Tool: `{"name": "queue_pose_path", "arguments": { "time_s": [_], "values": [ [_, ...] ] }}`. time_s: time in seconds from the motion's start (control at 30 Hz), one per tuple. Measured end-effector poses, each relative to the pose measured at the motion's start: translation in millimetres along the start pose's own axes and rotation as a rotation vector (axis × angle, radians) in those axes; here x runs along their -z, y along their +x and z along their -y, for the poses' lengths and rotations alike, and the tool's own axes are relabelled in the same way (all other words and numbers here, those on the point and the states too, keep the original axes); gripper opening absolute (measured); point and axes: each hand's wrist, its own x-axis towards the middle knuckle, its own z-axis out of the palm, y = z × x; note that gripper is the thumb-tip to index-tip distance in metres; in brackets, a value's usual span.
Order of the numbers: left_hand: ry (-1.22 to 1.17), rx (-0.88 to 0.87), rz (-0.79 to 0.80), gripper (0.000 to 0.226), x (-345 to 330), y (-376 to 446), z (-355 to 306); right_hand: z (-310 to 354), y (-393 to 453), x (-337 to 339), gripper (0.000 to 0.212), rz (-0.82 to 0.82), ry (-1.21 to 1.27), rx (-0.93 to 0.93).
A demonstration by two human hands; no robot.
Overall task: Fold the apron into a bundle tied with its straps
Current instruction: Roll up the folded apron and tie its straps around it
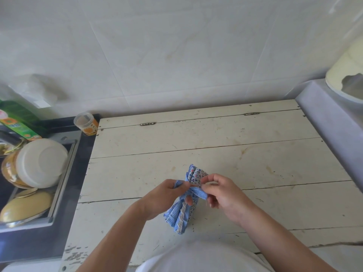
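The apron (181, 214) is folded into a narrow bundle of blue checked and flowered cloth, lying lengthwise on the white wooden table (196, 142). A blue checked strap (199, 192) runs round its middle. My left hand (167, 195) pinches the strap's left end, with fingers resting against the bundle. On the right side of the bundle, my right hand (220, 191) pinches the strap's other end. The bundle's middle is partly hidden by my fingers.
A sink (59, 171) at the left holds a white bowl (42, 161) and yellow dishes (25, 205). A small jar (86, 123) stands at the table's far left corner. A grey appliance (330, 122) borders the table's right side. Tiled wall behind.
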Motion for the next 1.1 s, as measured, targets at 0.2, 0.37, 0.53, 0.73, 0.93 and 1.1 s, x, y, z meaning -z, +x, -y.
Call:
{"name": "queue_pose_path", "arguments": {
  "time_s": [0.2, 0.37, 0.53, 0.73, 0.93, 1.1],
  "values": [
    [0.164, -0.018, 0.061, 0.016, 3.3, 0.8, -7.7, -5.2, 1.7, 1.1, 0.033, 0.133, -0.621, 0.129],
    [0.409, -0.038, 0.119, 0.013, 4.7, -4.5, -20.3, -3.8, 8.9, -10.4, 0.042, 0.255, -0.636, 0.288],
    [0.516, -0.118, -0.104, 0.019, 0.2, -7.3, -13.7, -7.7, 13.7, -11.9, 0.018, 0.205, -0.571, 0.198],
    [0.405, -0.214, -0.440, 0.025, -23.6, -8.4, 6.0, 0.3, 5.1, -10.6, 0.027, 0.327, -0.130, -0.104],
    [0.371, -0.383, -0.493, 0.035, -24.1, -10.0, 19.7, -4.2, 8.5, -7.4, 0.018, 0.360, -0.041, -0.142],
    [0.038, -0.326, -0.399, 0.019, -17.5, -14.0, 18.7, -10.5, 3.7, -10.9, 0.020, 0.255, -0.023, -0.031]
  ]
}}
